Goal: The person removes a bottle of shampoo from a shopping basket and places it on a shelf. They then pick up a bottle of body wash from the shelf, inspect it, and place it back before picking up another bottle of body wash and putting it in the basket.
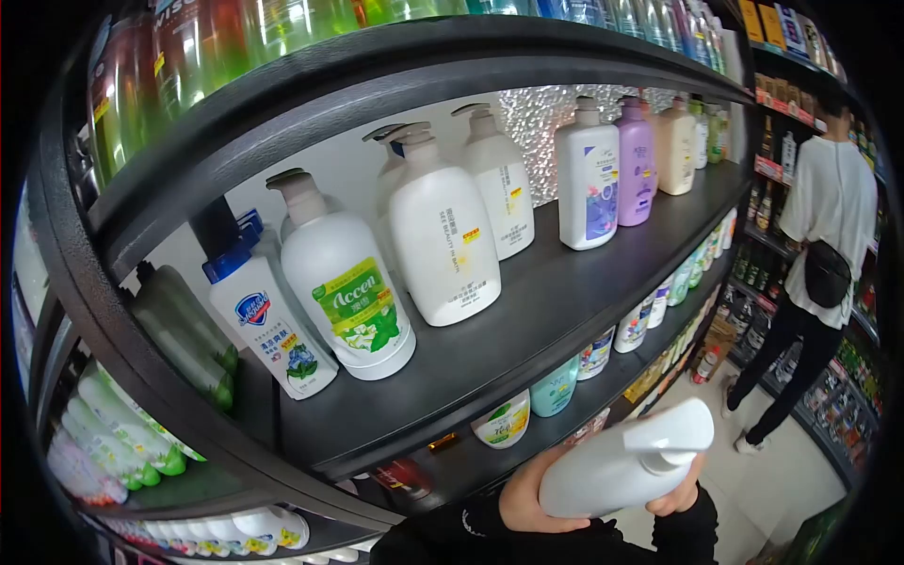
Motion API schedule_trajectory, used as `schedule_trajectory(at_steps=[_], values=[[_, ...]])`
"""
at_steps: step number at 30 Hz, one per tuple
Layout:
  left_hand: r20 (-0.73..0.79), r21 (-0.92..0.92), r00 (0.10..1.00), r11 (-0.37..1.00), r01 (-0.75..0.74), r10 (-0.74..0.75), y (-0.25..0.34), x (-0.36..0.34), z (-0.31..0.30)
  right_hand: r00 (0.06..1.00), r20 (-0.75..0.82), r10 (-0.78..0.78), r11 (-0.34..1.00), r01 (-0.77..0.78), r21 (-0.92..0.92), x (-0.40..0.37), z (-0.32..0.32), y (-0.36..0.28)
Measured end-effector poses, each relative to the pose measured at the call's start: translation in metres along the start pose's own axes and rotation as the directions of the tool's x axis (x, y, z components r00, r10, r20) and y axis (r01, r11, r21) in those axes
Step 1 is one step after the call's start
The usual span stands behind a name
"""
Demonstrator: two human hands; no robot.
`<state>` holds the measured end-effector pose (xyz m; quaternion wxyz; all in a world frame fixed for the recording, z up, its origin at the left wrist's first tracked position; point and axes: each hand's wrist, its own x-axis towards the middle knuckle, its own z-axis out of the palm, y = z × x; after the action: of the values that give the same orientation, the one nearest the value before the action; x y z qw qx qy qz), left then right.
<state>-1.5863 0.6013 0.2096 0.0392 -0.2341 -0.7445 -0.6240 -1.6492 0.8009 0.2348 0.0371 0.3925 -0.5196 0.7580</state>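
Observation:
A white pump bottle (pixel 589 476) is tilted in front of me at the lower right, its pump head up and to the right. My left hand (pixel 529 499) wraps round the bottle's left side. On the other side, my right hand (pixel 680 492) closes on it below the pump head, its fingers partly hidden by the bottle. Nearest on the black shelf (pixel 537 311) are a green-labelled Accen pump bottle (pixel 353 292), a blue-capped Safeguard bottle (pixel 273 330) and a large white pump bottle (pixel 443 235).
Along the same shelf stand a white bottle (pixel 589 179), a purple bottle (pixel 635 165) and a cream bottle (pixel 676 151). Lower shelves hold more bottles, including a teal one (pixel 556 388). A person (pixel 824 217) stands in the aisle on the right, back turned.

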Motion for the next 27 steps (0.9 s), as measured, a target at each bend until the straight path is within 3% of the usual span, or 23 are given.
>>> schedule_trajectory(at_steps=[1,3,4,5,7,10,15,21,23,27], values=[[-0.023,0.010,1.000,1.000,0.006,-0.006,0.001,0.009,0.001,0.996,0.030,-0.082,0.991,0.085,-0.107,0.013,-0.009,0.005],[-0.212,-0.046,0.977,0.998,-0.037,0.027,0.005,0.029,0.005,0.994,0.095,-0.050,0.998,0.054,-0.039,0.049,-0.020,0.006],[-0.233,-0.081,0.970,0.992,-0.096,0.075,0.008,0.041,0.006,0.988,0.152,-0.025,1.000,0.023,0.018,0.069,-0.023,0.000],[-0.251,-0.068,0.965,0.993,-0.094,0.074,0.015,0.055,0.005,0.969,0.227,-0.097,0.994,0.104,-0.021,0.087,-0.031,0.002],[-0.250,-0.071,0.967,0.995,-0.063,0.043,0.026,0.075,0.001,0.945,0.326,-0.032,0.999,0.032,0.006,0.117,-0.043,0.000],[-0.366,-0.063,0.930,0.997,-0.048,0.022,0.034,0.092,0.003,0.943,0.331,0.018,0.993,-0.054,0.102,0.155,-0.044,-0.010],[-0.540,-0.098,0.841,0.994,-0.058,-0.004,0.048,0.118,-0.006,0.901,0.433,0.012,0.954,-0.140,0.265,0.208,-0.040,-0.003],[-0.635,0.019,0.769,0.997,-0.080,0.074,0.066,0.143,-0.019,0.858,0.514,0.022,0.905,-0.235,0.355,0.253,-0.028,0.009],[-0.615,-0.044,0.786,0.992,-0.115,0.064,0.072,0.148,-0.022,0.840,0.535,0.087,0.895,-0.302,0.329,0.263,-0.025,0.011],[-0.612,-0.035,0.789,0.995,-0.096,0.055,0.075,0.155,-0.035,0.817,0.575,0.046,0.908,-0.274,0.317,0.280,-0.022,0.015]])
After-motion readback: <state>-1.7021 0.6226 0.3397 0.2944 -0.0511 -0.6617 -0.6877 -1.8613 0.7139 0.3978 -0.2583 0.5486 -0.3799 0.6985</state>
